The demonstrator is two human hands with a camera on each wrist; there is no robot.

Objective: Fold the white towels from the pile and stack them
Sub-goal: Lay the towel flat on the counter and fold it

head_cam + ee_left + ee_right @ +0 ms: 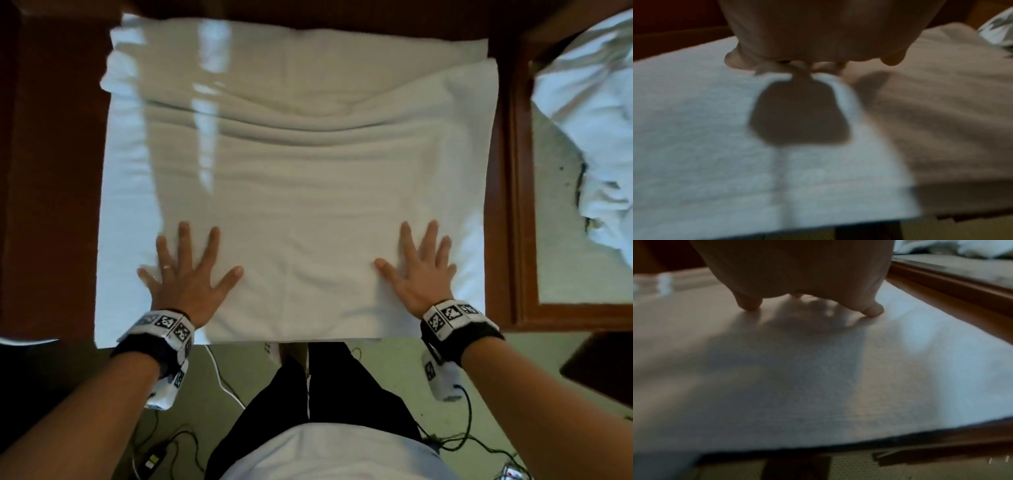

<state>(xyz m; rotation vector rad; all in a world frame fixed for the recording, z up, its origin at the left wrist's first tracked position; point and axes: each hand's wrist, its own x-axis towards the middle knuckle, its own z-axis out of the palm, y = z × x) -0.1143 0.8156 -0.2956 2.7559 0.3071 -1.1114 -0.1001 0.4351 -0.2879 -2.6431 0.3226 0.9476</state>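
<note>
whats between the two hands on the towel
Only towel: the left hand and right hand press flat on the white towel, and the stretch between them is bare, lightly wrinkled cloth. The head view shows it.

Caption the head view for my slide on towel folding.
Left hand and right hand press flat on a white towel.

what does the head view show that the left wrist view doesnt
Only the head view shows both hands: the left hand and right hand pressed flat with spread fingers on the towel, plus the rumpled towel pile at right. Only the left wrist view shows the underside of the palm and its shadow. Both show the white towel spread on the dark wooden table.
</note>
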